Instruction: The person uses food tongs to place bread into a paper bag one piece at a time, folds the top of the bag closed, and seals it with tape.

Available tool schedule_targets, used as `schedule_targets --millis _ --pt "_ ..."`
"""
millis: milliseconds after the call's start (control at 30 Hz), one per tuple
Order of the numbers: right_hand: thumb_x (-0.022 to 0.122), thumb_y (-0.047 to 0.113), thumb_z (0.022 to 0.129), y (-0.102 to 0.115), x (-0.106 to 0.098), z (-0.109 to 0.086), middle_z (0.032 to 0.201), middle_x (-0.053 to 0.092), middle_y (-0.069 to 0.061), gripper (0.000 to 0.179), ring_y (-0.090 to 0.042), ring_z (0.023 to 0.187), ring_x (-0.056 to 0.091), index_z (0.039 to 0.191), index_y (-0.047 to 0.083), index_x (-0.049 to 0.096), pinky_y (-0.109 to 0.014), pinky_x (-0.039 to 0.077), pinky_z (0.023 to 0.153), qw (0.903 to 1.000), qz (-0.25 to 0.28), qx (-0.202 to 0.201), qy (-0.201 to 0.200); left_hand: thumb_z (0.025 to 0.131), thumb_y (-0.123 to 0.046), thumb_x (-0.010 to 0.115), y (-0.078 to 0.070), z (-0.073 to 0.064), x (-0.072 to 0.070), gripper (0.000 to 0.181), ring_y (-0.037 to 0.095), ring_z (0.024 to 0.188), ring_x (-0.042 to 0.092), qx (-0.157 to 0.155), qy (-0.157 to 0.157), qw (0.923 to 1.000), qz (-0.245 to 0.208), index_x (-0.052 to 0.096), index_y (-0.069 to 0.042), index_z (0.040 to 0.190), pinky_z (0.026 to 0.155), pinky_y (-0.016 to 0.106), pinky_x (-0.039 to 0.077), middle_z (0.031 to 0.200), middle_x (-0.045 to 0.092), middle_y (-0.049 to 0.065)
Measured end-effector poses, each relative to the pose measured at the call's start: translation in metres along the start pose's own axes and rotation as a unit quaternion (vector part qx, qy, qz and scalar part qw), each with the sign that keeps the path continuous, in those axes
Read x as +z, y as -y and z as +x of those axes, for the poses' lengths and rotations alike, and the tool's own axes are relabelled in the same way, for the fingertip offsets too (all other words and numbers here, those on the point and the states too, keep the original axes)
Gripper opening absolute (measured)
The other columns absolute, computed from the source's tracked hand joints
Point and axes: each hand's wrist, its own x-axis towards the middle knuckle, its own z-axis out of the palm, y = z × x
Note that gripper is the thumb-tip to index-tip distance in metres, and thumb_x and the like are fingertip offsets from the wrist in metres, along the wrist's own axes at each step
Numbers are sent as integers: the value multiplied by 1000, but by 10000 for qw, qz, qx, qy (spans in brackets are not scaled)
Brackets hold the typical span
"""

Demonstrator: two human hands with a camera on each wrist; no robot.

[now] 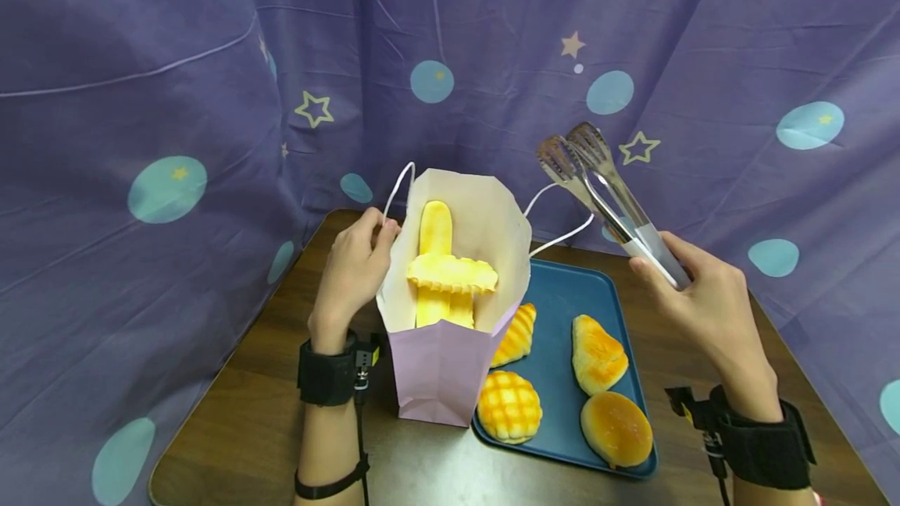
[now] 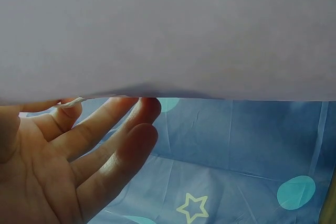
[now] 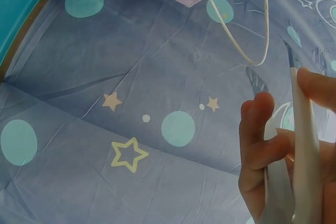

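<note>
A person's left hand (image 1: 355,268) pinches the white handle (image 1: 397,184) of a lilac bag (image 1: 439,373) holding bread (image 1: 453,273) as the right hand (image 1: 717,307) grips tongs (image 1: 636,213) raised beside it.

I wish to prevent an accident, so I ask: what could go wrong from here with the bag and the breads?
The left hand pinches the white handle of the paper bag; a hard pull might tip the bag. Inside, one bread lies across other breads, so it could slide off them. The right hand holds the tongs raised; if lowered carelessly, they might catch the other handle.
</note>
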Motion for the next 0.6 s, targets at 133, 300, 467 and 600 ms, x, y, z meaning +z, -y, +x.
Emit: schedule_targets --millis 133,300,467,600 --pt "75 22 92 -4 0 -2 82 71 -22 47 8 55 52 130 -2 64 -11 39 55 9997 17 238 91 107 -28 47 0 -1 0 24 25 73 52 -3 25 10000 11 60 -9 100 65 37 41 109 69 7" --pt "73 24 94 -9 0 -6 87 71 -25 49 10 53 53 132 -5 62 -10 39 55 9986 -28 470 251 107 -29 47 0 -1 0 24 24 73 52 -18 39 10000 14 60 -10 100 64 36 41 109 69 7" --pt "72 26 95 -12 0 -8 88 71 -26 51 7 53 55 132 -6 61 -12 40 53 9976 -81 575 375 107 -29 47 1 0 1 25 24 72 52 -27 50 10000 13 60 -10 101 64 36 41 107 69 7" --pt "70 29 96 -14 -1 -10 84 71 -24 53 4 53 56 133 -7 59 -13 40 53 9964 -186 658 500 107 -29 47 1 0 2 25 24 72 52 -27 58 10000 4 60 -9 101 64 36 41 107 69 7"
